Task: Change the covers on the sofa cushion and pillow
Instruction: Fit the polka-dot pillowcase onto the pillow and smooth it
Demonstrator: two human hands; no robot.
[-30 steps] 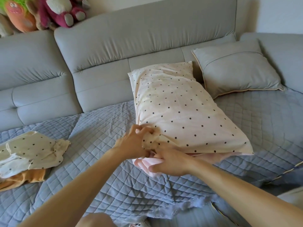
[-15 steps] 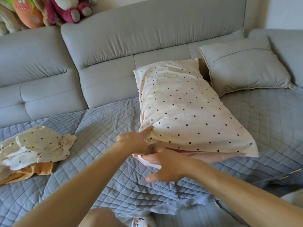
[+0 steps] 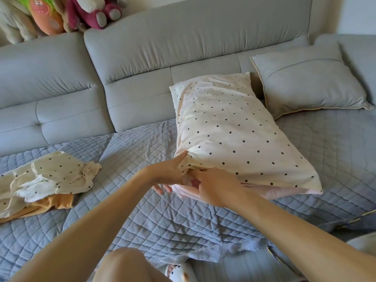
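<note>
Now the left hand (image 3: 171, 173) pinches the dotted cover (image 3: 230, 127) at its corner, thumb on top; the right hand (image 3: 217, 187) curls its fingers (image 3: 198, 175) into the open edge alongside, the pink pillow (image 3: 274, 192) showing just beneath them.

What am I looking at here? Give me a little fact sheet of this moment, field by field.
Place: grey sofa, quilted blue throw on the seat
Main item: pink pillow, mostly inside a dotted cover
Left hand: pinches the cover's near corner
Right hand: grips the cover's open edge
Beside it: grey cushion against the backrest
Left of it: dotted cloth heaped over orange cloth
On the sofa back: plush toys
</note>
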